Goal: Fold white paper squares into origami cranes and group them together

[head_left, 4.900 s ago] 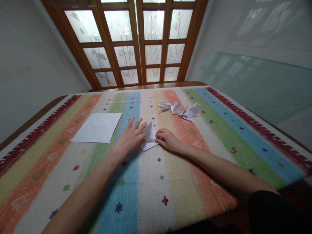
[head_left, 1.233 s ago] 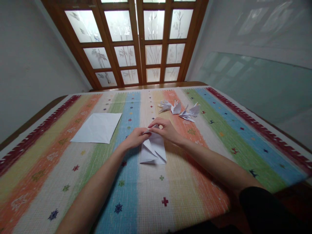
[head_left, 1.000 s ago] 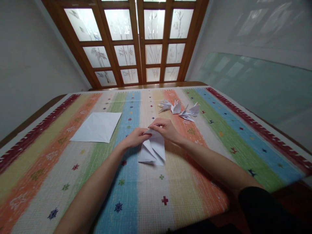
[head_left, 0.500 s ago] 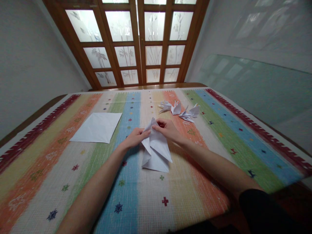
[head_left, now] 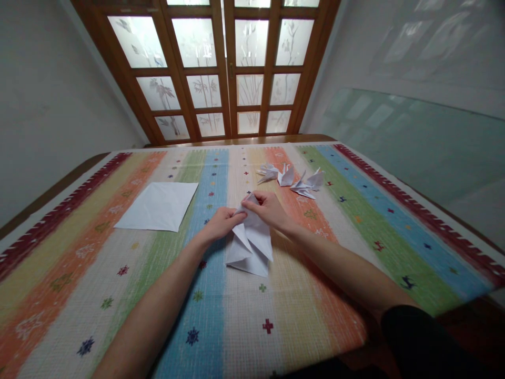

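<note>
Between my hands is a partly folded sheet of white paper (head_left: 252, 245), its loose flaps spreading toward me over the tablecloth. My left hand (head_left: 223, 222) pinches its far left edge with the thumb on top. At the far tip, my right hand (head_left: 267, 208) grips the paper between thumb and fingers. The fingertips under the paper are partly hidden. Beyond my right hand lie several folded white paper cranes (head_left: 290, 178) in a loose row.
A flat sheet of white paper (head_left: 158, 206) lies to the left on the striped tablecloth (head_left: 244, 337). Past the table's far edge stands a wooden door with glass panes (head_left: 197, 45). A glass panel (head_left: 414, 137) leans along the right wall.
The folded paper has turned slightly, its near end shifting a little left. My right thumb has moved left across the far tip, nearer my left thumb.
</note>
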The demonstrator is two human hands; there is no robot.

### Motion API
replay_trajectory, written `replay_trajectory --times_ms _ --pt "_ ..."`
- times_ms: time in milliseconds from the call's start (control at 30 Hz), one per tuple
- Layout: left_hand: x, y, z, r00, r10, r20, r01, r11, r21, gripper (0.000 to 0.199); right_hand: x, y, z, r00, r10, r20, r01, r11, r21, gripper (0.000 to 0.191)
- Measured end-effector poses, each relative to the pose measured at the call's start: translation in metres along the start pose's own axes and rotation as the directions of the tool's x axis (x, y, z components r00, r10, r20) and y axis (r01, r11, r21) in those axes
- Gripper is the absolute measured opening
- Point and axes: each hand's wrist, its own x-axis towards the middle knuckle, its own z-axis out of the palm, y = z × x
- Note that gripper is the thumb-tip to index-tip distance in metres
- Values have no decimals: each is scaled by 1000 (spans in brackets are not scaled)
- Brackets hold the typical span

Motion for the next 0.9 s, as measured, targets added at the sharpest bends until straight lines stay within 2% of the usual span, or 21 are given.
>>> replay_trajectory --times_ms 267,367,433,533,733,800,833,900 --pt "3 -1 1 994 93 -49 -86 987 136 41 -4 -2 0 981 -184 -68 180 982 -58 25" --pt "1 0 1 978 187 -96 -167 967 191 26 -7 -5 0 935 -329 -130 309 939 -152 23" --pt "-3 2 1 966 238 -102 -210 951 229 25 -8 -7 -1 891 -423 -164 378 892 -247 23" --pt "-7 3 0 960 272 -68 -240 922 303 31 -10 -8 -2 846 -513 -145 443 828 -343 23" --pt "1 -3 -5 960 276 -49 -217 843 491 30 -12 -6 -6 807 -589 -48 538 765 -354 22" --pt "3 -8 -5 941 321 -105 -219 816 535 27 -12 -3 -9 775 -632 -18 578 720 -385 20" --pt "3 -10 -4 919 359 -165 -207 793 572 30 -12 -1 -10 753 -658 -10 596 688 -415 20" --pt "-3 -14 -2 836 468 -286 -170 717 676 44 -12 3 -11 703 -711 5 620 609 -494 19"
